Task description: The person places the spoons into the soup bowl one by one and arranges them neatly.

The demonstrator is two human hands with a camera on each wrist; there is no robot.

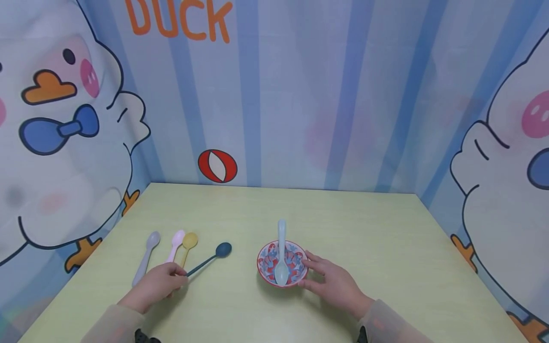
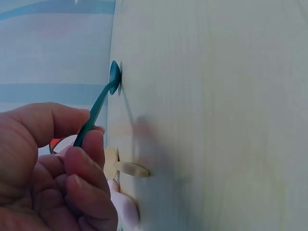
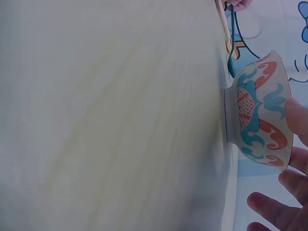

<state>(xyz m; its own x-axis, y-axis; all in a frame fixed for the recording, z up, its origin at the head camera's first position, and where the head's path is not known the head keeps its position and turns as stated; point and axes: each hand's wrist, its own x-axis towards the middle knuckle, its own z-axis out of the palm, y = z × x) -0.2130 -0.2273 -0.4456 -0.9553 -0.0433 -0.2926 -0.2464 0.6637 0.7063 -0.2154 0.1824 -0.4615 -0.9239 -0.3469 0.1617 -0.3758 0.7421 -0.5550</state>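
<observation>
My left hand (image 1: 159, 284) pinches the handle of a dark teal spoon (image 1: 223, 250) between thumb and fingertips. The spoon slants up and right, its head low over the table in the left wrist view. A small bowl (image 1: 261, 273) with a red and blue pattern stands upright on the table, a pale blue spoon (image 1: 281, 273) leaning in it, handle past the far rim. My right hand (image 1: 336, 288) holds the bowl's right side at the rim with thumb and finger; its other fingers spread loosely beside it in the right wrist view.
Left of the teal spoon lie a yellow spoon (image 1: 190, 241), a pink spoon (image 1: 177, 239) and a lavender spoon (image 1: 151, 241), the nearer ones partly behind my left hand. The pale table (image 1: 364, 228) ends at a striped curtain (image 1: 291, 95) with duck drawings.
</observation>
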